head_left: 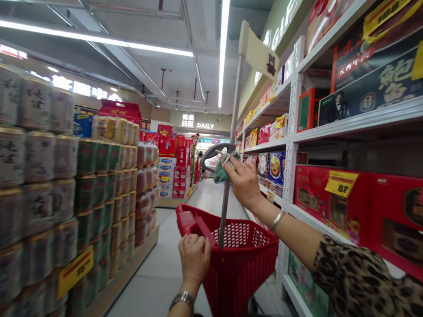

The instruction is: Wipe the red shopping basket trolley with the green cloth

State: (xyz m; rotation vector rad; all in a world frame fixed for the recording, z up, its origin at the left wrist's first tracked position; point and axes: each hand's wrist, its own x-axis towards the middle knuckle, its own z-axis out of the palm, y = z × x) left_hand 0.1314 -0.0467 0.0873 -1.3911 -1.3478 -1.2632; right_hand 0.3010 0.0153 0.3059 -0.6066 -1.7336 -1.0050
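Left hand (195, 258) clenches a red cart (236, 274), grip hidden; right hand (244, 183) clutches green cloth (221, 173).

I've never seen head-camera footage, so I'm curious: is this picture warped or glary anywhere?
In the head view, wide-angle warping bends the white shelving and stacked cans; the ceiling light strips glare; the right hand, its green cloth and the red shopping cart stay fairly sharp.

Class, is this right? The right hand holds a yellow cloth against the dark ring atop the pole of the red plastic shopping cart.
No: the head view shows that the cloth is green, not yellow. The right hand does hold it against the dark ring atop the pole of the red plastic shopping cart.
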